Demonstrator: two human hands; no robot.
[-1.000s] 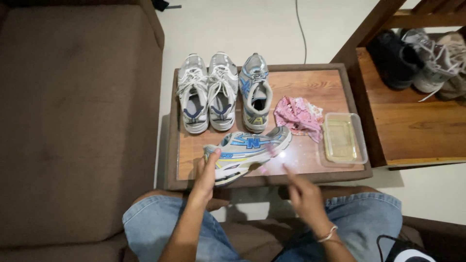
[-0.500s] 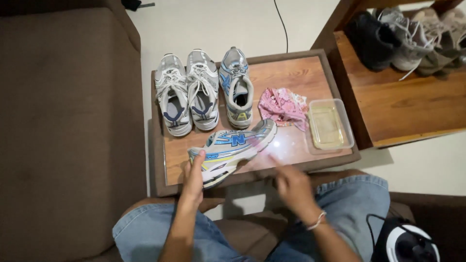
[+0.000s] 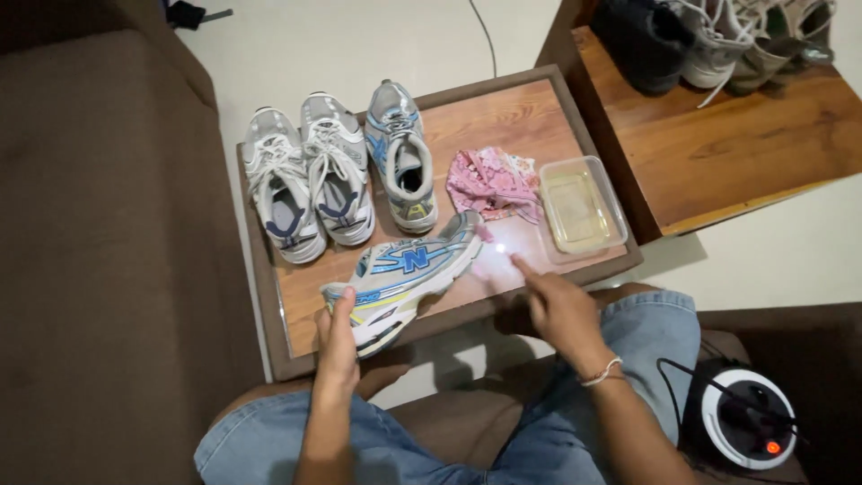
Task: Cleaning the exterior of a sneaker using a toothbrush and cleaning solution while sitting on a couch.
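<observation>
Left hand: fingers closed around the heel of the blue-and-silver sneaker — thumb up along the back of the heel.
Sneaker in hand: lies on its side on the near part of the low wooden table, toe pointing to the pink cloth, heel out over the near edge.
Right hand: holds nothing — index finger stretched out toward the table surface just beside the sneaker's toe, other fingers loosely bent.
On the table, far side: a grey-and-white pair and one blue-grey sneaker, side by side, toes away from the person.
Right of the cloth: a clear plastic container.
Around: a brown sofa to the left; a wooden shelf with more shoes to the right.
</observation>
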